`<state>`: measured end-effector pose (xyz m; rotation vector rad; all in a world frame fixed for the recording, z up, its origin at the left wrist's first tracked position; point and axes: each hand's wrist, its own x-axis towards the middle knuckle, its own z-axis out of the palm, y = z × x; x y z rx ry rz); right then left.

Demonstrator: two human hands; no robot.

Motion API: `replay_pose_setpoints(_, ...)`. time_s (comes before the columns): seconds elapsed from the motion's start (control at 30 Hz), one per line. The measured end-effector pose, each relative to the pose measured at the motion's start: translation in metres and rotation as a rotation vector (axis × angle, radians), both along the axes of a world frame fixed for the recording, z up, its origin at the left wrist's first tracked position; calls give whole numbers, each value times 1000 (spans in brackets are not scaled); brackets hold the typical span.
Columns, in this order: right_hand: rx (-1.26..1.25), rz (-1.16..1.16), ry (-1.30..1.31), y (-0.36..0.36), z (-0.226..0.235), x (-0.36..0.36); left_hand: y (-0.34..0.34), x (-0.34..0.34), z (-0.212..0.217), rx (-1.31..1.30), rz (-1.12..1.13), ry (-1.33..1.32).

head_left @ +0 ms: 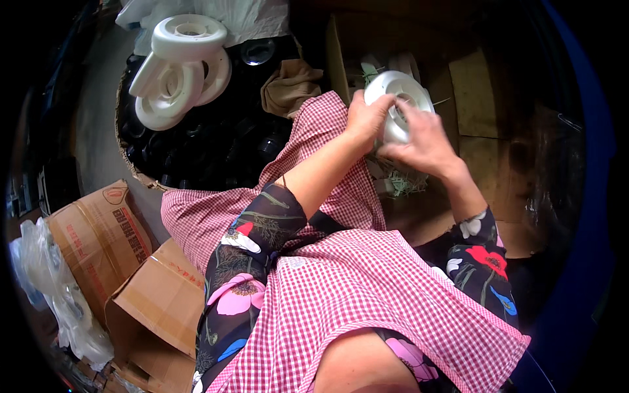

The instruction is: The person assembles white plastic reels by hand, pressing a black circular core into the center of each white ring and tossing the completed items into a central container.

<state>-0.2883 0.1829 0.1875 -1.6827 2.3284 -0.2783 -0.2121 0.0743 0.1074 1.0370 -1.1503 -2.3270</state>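
Note:
A white plastic ring [391, 82] with a spoked hub is held up over the cardboard box at the upper right. My left hand [367, 121] is closed on its left rim, thumb across the front and the other fingers out of sight behind. Over the hub and lower right side of the ring lies my right hand [424, 141], fingers bent toward the hub and thumb pointing left. Motion smears those fingers, so whether they pinch anything cannot be made out. More white rings [167, 95] are piled at the upper left.
Beneath the piled rings, a large container [122, 141] holds many black round parts. A brown cloth [291, 86] lies by its right edge. Thin pale-green scraps [406, 182] and white pieces sit in the right-hand box [473, 98]. Cardboard boxes [98, 239] and clear plastic bags [62, 295] stand lower left.

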Motion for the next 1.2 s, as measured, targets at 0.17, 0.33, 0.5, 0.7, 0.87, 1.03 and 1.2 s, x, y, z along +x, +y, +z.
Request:
replay_pose_setpoints(0.17, -780, -422, -51, -3, -5, -68, -45, 13, 29, -98, 104, 2)
replay_pose_setpoints(0.33, -258, -673, -170, 24, -173, -178, -146, 82, 92, -636, 360, -39)
replay_pose_setpoints(0.5, -29, -682, -61, -28, -286, -212, -180, 160, 109, -413, 582, -303)
replay_pose_setpoints(0.7, 103, -668, -190, -42, -357, -238, -60, 86, 62, -388, 245, -79)
replay_pose_setpoints(0.87, -71, -684, -261, -39, -249, -190, 20, 41, 13, -210, -271, -77)
replay_pose_setpoints(1.03, -793, -1030, -1480, -3, -147, -153, 13, 19, -18, -18, -209, -269)
replay_pose_setpoints(1.2, -398, -792, -2037, 27, -112, -108, 6, 18, -8, 99, -111, 11)
